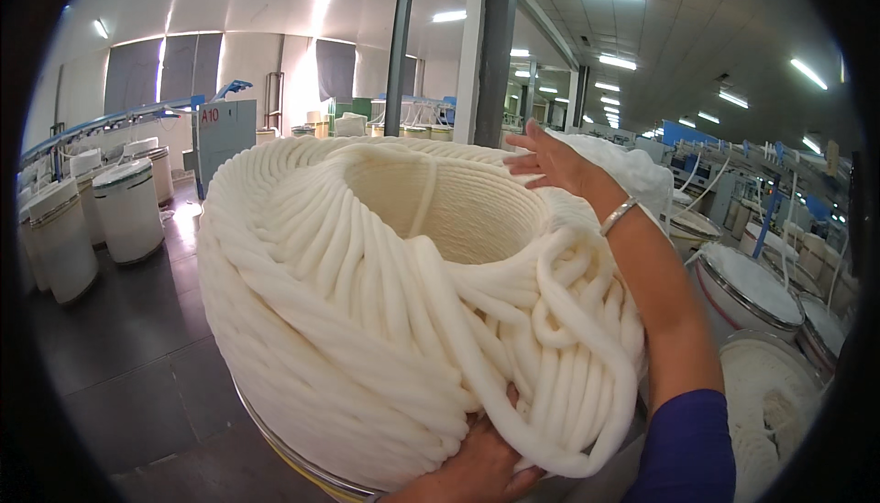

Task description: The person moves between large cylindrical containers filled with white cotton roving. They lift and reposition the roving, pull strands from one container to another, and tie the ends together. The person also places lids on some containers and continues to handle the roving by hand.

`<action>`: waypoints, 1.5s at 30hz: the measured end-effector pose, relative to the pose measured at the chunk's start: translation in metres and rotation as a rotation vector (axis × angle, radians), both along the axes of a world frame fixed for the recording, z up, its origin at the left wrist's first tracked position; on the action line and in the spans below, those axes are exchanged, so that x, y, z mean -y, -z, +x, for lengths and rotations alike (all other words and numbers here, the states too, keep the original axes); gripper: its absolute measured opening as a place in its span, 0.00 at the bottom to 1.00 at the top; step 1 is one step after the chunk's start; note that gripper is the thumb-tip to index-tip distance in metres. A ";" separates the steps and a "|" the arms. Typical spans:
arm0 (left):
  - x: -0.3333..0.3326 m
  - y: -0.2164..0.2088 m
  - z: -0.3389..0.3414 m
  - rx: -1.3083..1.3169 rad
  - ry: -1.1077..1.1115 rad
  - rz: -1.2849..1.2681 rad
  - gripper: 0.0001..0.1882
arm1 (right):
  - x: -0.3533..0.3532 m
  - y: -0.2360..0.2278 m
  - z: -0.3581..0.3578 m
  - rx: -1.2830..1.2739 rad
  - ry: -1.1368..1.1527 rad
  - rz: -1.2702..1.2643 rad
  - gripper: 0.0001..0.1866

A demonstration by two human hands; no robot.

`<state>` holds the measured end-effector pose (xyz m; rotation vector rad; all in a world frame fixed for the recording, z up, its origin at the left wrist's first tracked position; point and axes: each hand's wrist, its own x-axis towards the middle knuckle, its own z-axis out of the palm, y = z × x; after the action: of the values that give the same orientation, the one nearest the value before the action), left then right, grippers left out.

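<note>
A large cream coil of thick, soft fibre sliver (330, 320) bulges above the metal rim of a can (275, 443) in front of me. The rope lies in overlapping loops around a deep round hollow (458, 214). On the coil's right, a loose strand (628, 384) hangs in a long bend toward the front. My left hand (481, 462) is low at the near side, tucked partly under that strand, which hides most of its fingers. My right hand (555, 164), with a silver bangle at the wrist, is open at the coil's far right edge, fingers spread and no rope in them.
White cans (128, 210) stand on the dark tiled floor (119, 384) at left, near a grey cabinet (227, 141). More fibre-filled cans (747, 283) crowd the right beside machinery. A pillar (495, 54) rises behind the coil, and a white fibre heap (623, 168) lies beyond my right hand.
</note>
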<state>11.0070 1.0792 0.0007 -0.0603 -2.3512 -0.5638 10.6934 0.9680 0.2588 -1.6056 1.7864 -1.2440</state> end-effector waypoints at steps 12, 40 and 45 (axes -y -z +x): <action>0.009 0.001 0.013 0.000 0.022 -0.016 0.31 | 0.067 0.086 0.094 0.148 -0.644 0.355 0.39; -0.098 0.064 -0.069 -0.584 0.249 0.039 0.27 | -0.471 0.332 0.060 0.452 0.487 -0.618 0.17; -0.106 0.065 -0.268 -0.036 0.165 0.982 0.33 | -0.531 0.472 0.095 0.291 0.182 0.341 0.23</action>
<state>10.7386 1.1850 -0.0648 0.1847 -1.8079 -1.7015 10.7886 1.4990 -0.2129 -1.0387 1.8629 -1.1080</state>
